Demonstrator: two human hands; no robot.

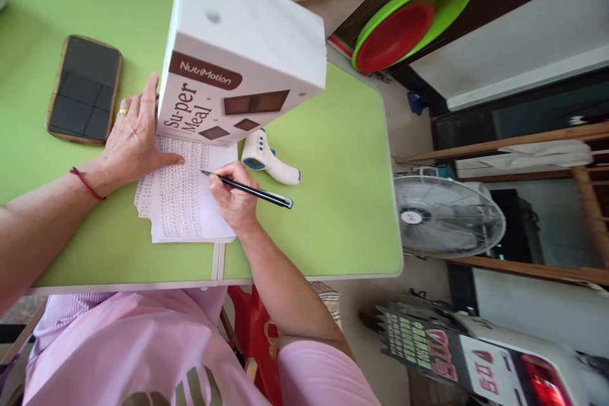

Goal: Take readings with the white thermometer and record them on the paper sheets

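Note:
A stack of white paper sheets (183,200) covered in handwritten lines lies on the green table (333,203). My right hand (234,198) grips a black pen (252,189), its tip touching the top sheet. My left hand (132,134) lies flat with fingers spread on the upper left part of the sheets, a ring on one finger and a red cord at the wrist. A large white box (238,44) printed with "NutriMotion Super Meal" stands just behind the sheets, touching my left fingertips.
A dark phone (84,89) in a brown case lies at the table's left. A white and blue infrared thermometer (269,158) rests beside the box. Right of the table stand a floor fan (447,216), wooden shelving and stacked green and red basins (409,22).

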